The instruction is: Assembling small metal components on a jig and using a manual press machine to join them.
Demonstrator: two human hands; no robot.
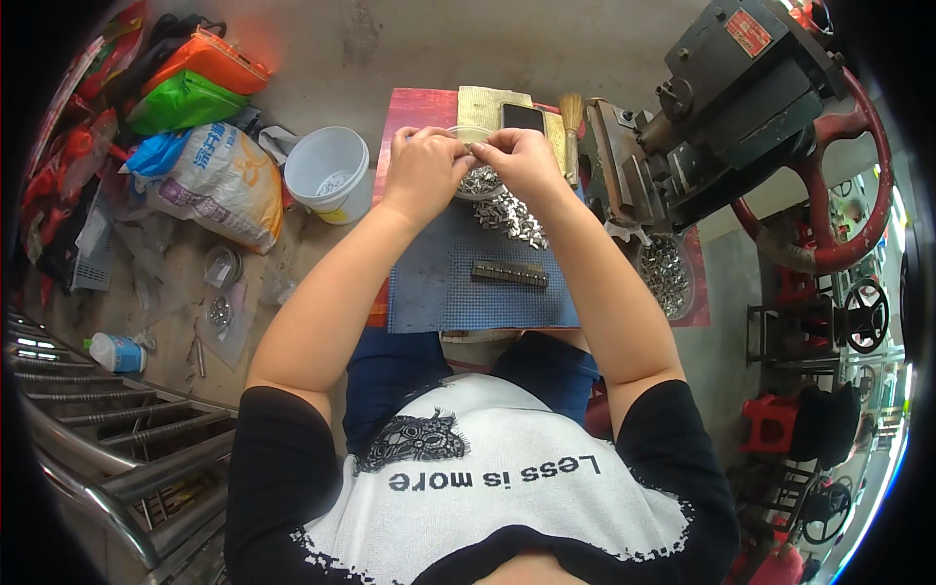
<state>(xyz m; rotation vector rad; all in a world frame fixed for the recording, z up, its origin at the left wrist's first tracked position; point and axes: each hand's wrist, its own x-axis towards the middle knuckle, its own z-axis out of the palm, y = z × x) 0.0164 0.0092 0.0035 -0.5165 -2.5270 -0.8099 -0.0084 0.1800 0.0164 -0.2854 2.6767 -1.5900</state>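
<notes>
My left hand (425,168) and my right hand (523,159) meet over a round clear container (471,131) near the far side of the table. Both hands have their fingertips pinched together, and whatever sits between them is too small or hidden to make out. Below the fingers, small shiny metal pieces (480,182) fill the container. More loose metal pieces (517,222) are heaped on the blue ribbed mat (419,297) just nearer to me. A dark slotted metal bar (509,273) lies crosswise on the mat, touched by neither hand.
Behind my hands lie a phone (524,118) and a yellow cloth (480,101), with a brush (571,122) beside them. At right stand a heavy machine press (726,97) and a tub of metal parts (665,276). A white bucket (328,166) and stuffed sacks (219,185) are left.
</notes>
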